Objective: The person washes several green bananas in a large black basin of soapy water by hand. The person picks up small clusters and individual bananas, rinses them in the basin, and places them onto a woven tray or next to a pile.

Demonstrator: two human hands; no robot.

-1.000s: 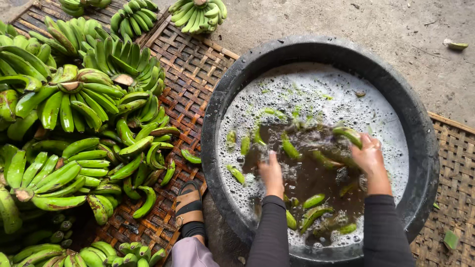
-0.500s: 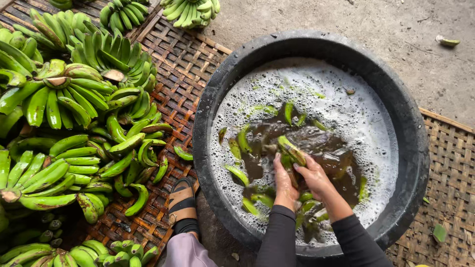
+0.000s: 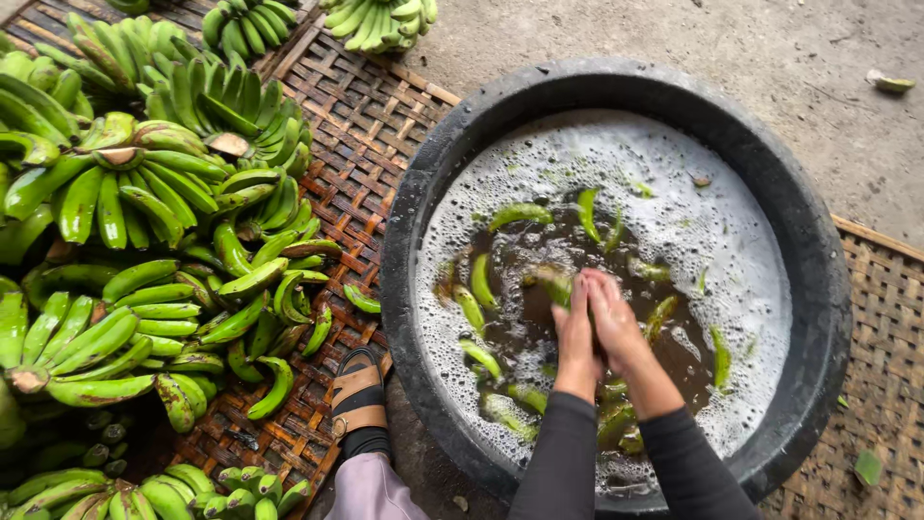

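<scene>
A big round black tub (image 3: 423, 241) holds dark foamy water with several loose green bananas floating in it. My left hand (image 3: 577, 332) and my right hand (image 3: 616, 323) are pressed together over the middle of the water. Between them they clasp a green banana (image 3: 551, 285), whose tip sticks out to the upper left. Both arms wear dark long sleeves. Other bananas (image 3: 520, 214) drift around my hands.
Large bunches of green bananas (image 3: 144, 241) are heaped on a woven bamboo mat (image 3: 366, 125) left of the tub. My foot in a brown sandal (image 3: 358, 390) rests at the tub's left edge. More mat (image 3: 885, 289) lies at right, bare concrete (image 3: 751, 58) beyond.
My hands were apart in the water a second ago. They have come together at the tub's middle and closed around one banana.
</scene>
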